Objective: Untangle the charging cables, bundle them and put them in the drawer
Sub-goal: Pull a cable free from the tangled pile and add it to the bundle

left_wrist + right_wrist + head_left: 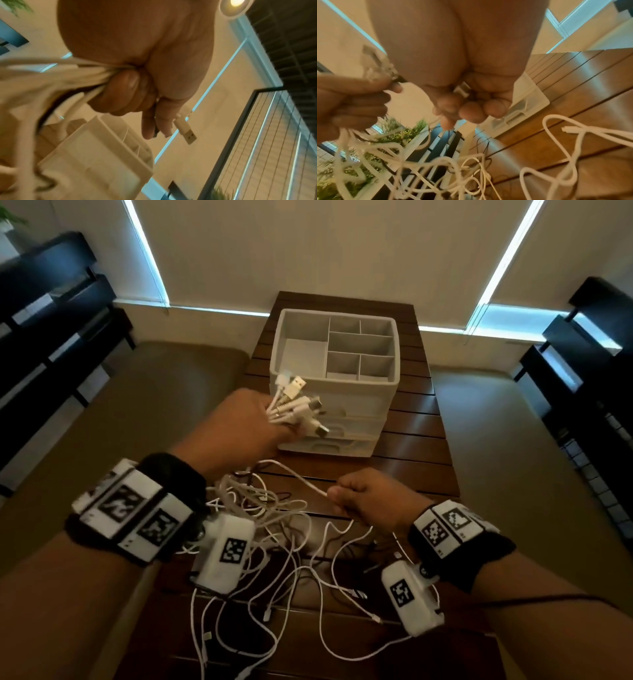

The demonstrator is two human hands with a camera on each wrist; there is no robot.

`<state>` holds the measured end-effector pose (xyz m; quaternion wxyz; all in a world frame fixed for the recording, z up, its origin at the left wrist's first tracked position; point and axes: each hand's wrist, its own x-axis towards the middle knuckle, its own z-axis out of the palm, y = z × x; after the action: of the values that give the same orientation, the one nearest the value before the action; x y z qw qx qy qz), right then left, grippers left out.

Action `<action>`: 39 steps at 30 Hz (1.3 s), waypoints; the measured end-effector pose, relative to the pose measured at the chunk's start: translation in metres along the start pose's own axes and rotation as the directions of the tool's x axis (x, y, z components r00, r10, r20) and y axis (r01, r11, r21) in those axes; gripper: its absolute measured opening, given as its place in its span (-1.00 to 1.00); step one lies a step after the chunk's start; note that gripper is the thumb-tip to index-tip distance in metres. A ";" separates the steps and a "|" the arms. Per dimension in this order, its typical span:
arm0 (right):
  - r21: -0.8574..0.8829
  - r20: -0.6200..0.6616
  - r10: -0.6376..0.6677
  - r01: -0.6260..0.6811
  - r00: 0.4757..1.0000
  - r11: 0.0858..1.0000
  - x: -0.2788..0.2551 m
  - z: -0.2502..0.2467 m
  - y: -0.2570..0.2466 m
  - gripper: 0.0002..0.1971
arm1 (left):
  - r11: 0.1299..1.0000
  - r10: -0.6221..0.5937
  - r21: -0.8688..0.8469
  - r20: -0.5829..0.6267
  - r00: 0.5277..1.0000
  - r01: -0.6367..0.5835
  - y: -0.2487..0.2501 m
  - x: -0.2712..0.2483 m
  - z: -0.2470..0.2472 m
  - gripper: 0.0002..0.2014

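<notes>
My left hand (239,426) is raised in front of the white drawer unit (346,412) and grips a bunch of white cables just below their plugs (301,402), which fan out toward the unit. In the left wrist view the fingers (125,86) are curled round the cable bunch (51,75), and a USB plug (186,131) sticks out past them. My right hand (363,498) pinches one white cable (301,479) that runs up to the left hand. A plug end (462,89) lies inside its curled fingers (471,112). The tangle of white cables (284,559) hangs onto the table.
The drawer unit stands on a dark slatted wooden table (418,440), its top tray of compartments (359,347) open and its drawers closed. Beige cushions lie on both sides of the table. Dark shelving (51,337) flanks the room left and right.
</notes>
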<state>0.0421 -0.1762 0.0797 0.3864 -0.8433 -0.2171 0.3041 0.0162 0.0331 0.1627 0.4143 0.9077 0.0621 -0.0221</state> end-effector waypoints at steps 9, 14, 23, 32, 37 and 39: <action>-0.353 0.490 0.022 0.175 0.871 0.919 -0.009 0.053 0.004 -0.78 | 0.978 -0.209 0.024 0.185 0.960 0.208 0.010 0.001 -0.032 -0.81; -0.409 0.343 0.263 -0.108 0.902 0.906 -0.008 0.025 0.043 -0.92 | 0.946 -0.296 0.023 0.458 0.838 0.322 -0.016 -0.006 0.001 -0.73; -0.532 0.273 0.436 -0.242 0.858 0.811 0.001 0.052 0.064 -0.65 | 0.954 -0.298 0.181 0.469 0.832 0.240 -0.027 -0.002 0.057 -0.69; -0.670 0.206 0.272 -0.067 0.940 0.739 0.004 0.081 0.081 -0.74 | 0.959 -0.283 0.105 0.446 0.849 0.265 -0.033 0.000 0.063 -0.73; -0.444 0.163 0.274 -0.177 0.948 0.878 0.005 0.065 0.086 -0.89 | 0.948 -0.300 0.039 0.436 0.848 0.315 -0.041 0.001 0.062 -0.66; -0.308 0.176 0.324 -0.260 0.929 0.915 0.004 0.050 0.083 -0.92 | 0.944 -0.305 0.020 0.439 0.845 0.330 -0.043 0.001 0.062 -0.64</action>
<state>0.0218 -0.1989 -0.0124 0.1864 -0.8726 -0.1707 0.4179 0.0123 0.0145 0.0901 0.4334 0.8447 0.1174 -0.2912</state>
